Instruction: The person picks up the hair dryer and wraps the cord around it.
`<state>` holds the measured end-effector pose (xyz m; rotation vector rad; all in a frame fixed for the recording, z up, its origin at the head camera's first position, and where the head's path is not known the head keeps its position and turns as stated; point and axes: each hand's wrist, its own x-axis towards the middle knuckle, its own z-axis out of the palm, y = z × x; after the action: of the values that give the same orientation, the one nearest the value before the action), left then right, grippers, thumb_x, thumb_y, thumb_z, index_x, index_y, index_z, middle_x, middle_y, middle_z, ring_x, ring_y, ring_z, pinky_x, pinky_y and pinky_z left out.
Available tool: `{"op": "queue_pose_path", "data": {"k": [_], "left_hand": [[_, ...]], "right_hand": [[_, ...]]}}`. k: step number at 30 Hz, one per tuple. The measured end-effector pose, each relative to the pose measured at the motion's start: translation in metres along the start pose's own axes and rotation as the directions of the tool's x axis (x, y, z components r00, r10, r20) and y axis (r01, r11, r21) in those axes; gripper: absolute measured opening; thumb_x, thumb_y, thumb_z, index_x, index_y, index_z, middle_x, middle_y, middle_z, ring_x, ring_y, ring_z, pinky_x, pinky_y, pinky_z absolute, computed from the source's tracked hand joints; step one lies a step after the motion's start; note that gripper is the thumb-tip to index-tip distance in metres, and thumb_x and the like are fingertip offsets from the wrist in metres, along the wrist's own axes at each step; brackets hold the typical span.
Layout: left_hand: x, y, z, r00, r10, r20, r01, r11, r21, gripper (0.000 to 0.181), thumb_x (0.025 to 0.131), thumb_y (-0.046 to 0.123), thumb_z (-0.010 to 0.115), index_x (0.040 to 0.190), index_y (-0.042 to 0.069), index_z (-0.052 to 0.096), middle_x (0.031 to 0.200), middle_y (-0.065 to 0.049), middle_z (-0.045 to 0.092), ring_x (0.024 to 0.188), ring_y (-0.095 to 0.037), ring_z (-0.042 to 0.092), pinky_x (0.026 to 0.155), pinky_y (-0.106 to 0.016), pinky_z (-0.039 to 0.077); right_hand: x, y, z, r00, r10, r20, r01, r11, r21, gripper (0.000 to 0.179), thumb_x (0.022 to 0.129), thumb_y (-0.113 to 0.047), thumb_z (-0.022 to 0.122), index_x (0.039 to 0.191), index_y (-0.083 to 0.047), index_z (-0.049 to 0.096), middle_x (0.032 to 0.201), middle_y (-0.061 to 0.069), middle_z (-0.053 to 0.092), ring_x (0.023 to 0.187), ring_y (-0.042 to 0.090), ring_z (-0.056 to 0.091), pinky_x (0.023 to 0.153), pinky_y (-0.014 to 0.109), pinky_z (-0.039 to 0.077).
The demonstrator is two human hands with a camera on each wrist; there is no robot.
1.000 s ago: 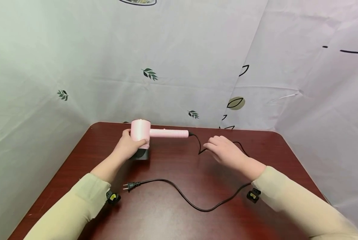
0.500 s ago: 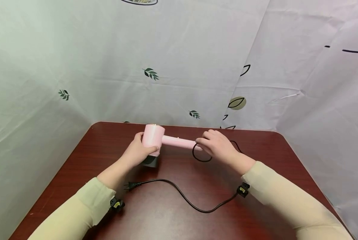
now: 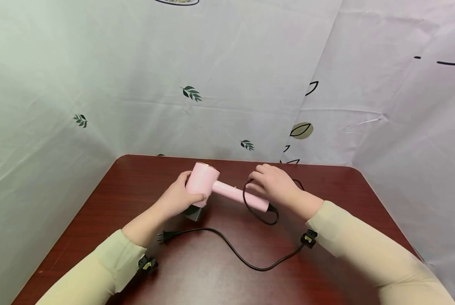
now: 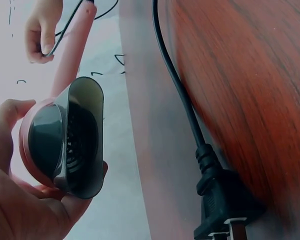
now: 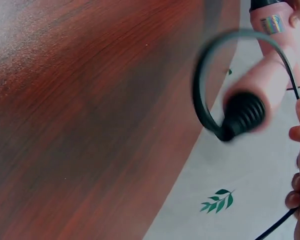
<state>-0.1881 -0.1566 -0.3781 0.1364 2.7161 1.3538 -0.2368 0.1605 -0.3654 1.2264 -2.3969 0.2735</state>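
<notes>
Overhead, left hand [image 3: 179, 198] grips pink dryer [image 3: 203, 181] head, right hand [image 3: 274, 185] pinches cord [image 3: 250, 195], wrist cam shows grey nozzle [image 4: 80, 137]

A hair dryer [image 3: 212, 186] is held above the middle of a table [image 3: 97, 212], left hand [image 3: 177, 199] at its head, right hand [image 3: 274, 184] by its handle. Its plug [image 3: 165, 236] lies nearer the person, left of centre.

I count one pink hair dryer [image 3: 212, 186], one black cord [image 3: 246, 260] ending in one plug [image 3: 165, 236], one dark red bench [image 3: 326, 271], two hands, left [image 3: 177, 198] and right [image 3: 274, 184], and two cream sleeves [image 3: 97, 271]
</notes>
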Motion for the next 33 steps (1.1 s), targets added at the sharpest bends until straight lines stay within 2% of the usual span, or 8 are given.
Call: {"op": "queue_pose_path", "data": {"k": [4,9,15,22,29,33], "left_hand": [[-0.001,-0.002,0.002,0.999,0.042,0.033,-0.042,0.999,0.019,0.089,0.078,0.028,0.076,0.15,0.008,0.029,0.126,-0.015,0.057,0.103,-0.026,0.059,0.087,-0.042,0.048],[-0.002,-0.003,0.005,0.992,0.104,0.075,-0.108,0.993,0.045,0.088,0.076,0.027,0.077,0.149,0.007,0.032,0.121,-0.014,0.059,0.098,-0.024,0.059,0.084,-0.041,0.048],[-0.004,-0.004,0.008,0.98,0.155,0.123,-0.16,0.987,0.033,0.089,0.074,0.026,0.078,0.149,0.007,0.033,0.126,-0.013,0.058,0.1,-0.023,0.059,0.085,-0.04,0.048],[-0.005,-0.004,0.01,0.969,0.17,0.177,-0.175,0.984,0.018,0.09,0.075,0.029,0.078,0.149,0.008,0.033,0.127,-0.011,0.057,0.1,-0.022,0.058,0.085,-0.04,0.048],[-0.007,-0.003,0.01,0.959,0.19,0.208,-0.188,0.982,-0.032,0.09,0.074,0.025,0.078,0.15,0.007,0.032,0.125,-0.012,0.056,0.099,-0.022,0.057,0.085,-0.039,0.048],[-0.008,-0.003,0.011,0.949,0.221,0.223,-0.211,0.975,-0.069,0.089,0.074,0.023,0.077,0.149,0.008,0.032,0.123,-0.012,0.057,0.098,-0.022,0.057,0.084,-0.039,0.048]], "right_hand": [[0.002,-0.005,-0.004,0.991,0.092,0.096,-0.089,0.996,-0.032,0.029,0.088,-0.043,0.073,0.086,-0.016,0.062,0.076,-0.007,0.049,0.068,0.013,0.049,0.059,0.031,0.043],[0.004,-0.011,-0.007,0.972,0.169,0.164,-0.163,0.985,-0.05,0.044,0.08,-0.054,0.077,0.077,-0.016,0.056,0.07,-0.008,0.044,0.063,0.011,0.044,0.055,0.029,0.039],[0.007,-0.016,-0.004,0.959,0.202,0.2,-0.196,0.979,-0.051,0.052,0.074,-0.065,0.075,0.075,-0.019,0.052,0.07,-0.009,0.046,0.062,0.009,0.043,0.054,0.028,0.038],[0.008,-0.018,-0.003,0.951,0.224,0.215,-0.223,0.974,-0.029,0.063,0.069,-0.078,0.068,0.07,-0.02,0.045,0.066,-0.008,0.044,0.059,0.009,0.039,0.053,0.028,0.034],[0.012,-0.023,-0.003,0.938,0.24,0.251,-0.264,0.962,0.065,0.06,0.072,-0.074,0.069,0.067,-0.021,0.042,0.065,-0.009,0.042,0.058,0.007,0.037,0.055,0.026,0.032],[0.014,-0.026,-0.002,0.942,0.217,0.256,-0.263,0.952,0.157,0.051,0.078,-0.064,0.072,0.067,-0.022,0.044,0.065,-0.011,0.042,0.059,0.005,0.037,0.057,0.025,0.032]]}}
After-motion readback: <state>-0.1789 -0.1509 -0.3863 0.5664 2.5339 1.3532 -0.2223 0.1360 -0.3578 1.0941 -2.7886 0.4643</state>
